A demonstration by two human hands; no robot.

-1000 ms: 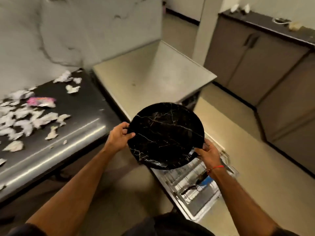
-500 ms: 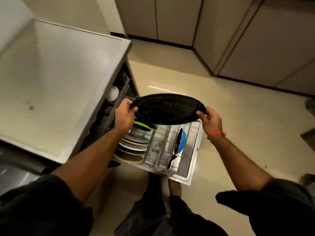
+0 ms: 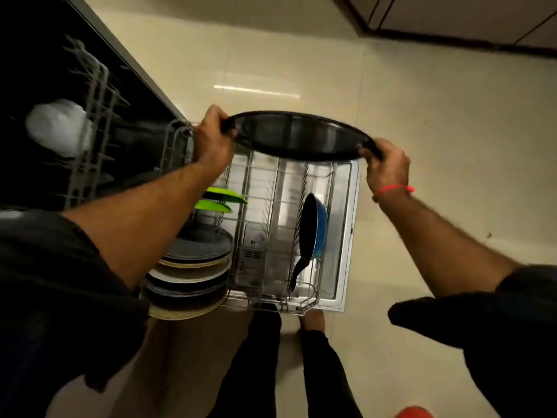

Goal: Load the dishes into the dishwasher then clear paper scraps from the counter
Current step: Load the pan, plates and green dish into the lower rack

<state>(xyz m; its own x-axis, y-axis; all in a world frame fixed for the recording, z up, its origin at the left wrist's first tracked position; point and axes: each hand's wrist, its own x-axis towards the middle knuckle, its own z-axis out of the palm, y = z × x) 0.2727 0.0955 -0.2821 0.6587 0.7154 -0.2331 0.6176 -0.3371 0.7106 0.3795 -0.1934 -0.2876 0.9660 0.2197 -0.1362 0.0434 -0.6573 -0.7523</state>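
A large black plate (image 3: pixel 298 137) hangs nearly flat above the far end of the pulled-out lower dishwasher rack (image 3: pixel 340 236). My left hand (image 3: pixel 212 138) grips its left rim and my right hand (image 3: pixel 387 165) grips its right rim. In the rack stand two green plates (image 3: pixel 223 200), a row of several grey and cream plates (image 3: pixel 193 273) at its left side, and a blue pan (image 3: pixel 315 230) on its edge at the right. The rack's middle rows hold nothing.
The dark dishwasher cavity (image 3: pixel 45 70) opens at the left, with an upper wire rack (image 3: pixel 93 122) and a white bowl (image 3: pixel 57 128) in it. My legs (image 3: pixel 265 357) stand just before the rack. Pale tiled floor (image 3: pixel 437 101) spreads to the right; cabinet bases (image 3: pixel 452 19) run along the top.
I have leaned further over the open dishwasher. The black plate, held by both hands throughout, has gone from facing me by the counter to lying almost flat over the rack.
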